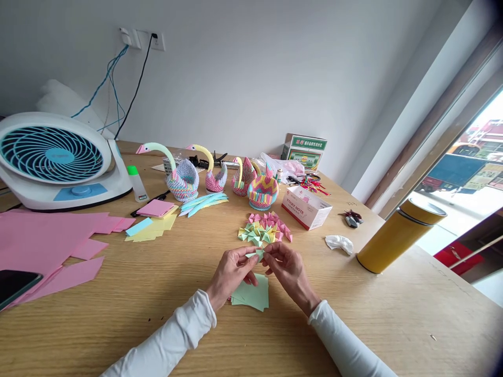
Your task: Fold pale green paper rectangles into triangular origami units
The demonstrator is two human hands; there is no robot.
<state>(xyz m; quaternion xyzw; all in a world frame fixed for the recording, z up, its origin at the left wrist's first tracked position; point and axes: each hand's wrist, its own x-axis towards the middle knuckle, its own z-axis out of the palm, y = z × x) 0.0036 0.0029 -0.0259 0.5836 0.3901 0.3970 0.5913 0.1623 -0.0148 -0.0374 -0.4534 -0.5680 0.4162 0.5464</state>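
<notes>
Between my two hands is a small, partly folded piece of light green paper point(256, 254). My left hand point(234, 268) pinches its left side between thumb and fingers. On the other side, my right hand point(288, 269) grips the paper's right end with thumb and index finger. Under the hands lies a small stack of light green paper sheets point(253, 296), partly covered by my left fingers. Just beyond the fingertips, a pile of folded paper triangles point(264, 228) in pink, yellow and green sits on the wooden table point(188, 324).
Several folded-paper swans point(183, 180) stand at the back. A sticky note box point(306, 208), crumpled tissue point(339, 244), keys point(351, 218) and a yellow flask point(396, 238) are on the right. Leftward are a fan point(58, 162), pink paper point(51, 241), a phone point(15, 287) and blue strips point(204, 203).
</notes>
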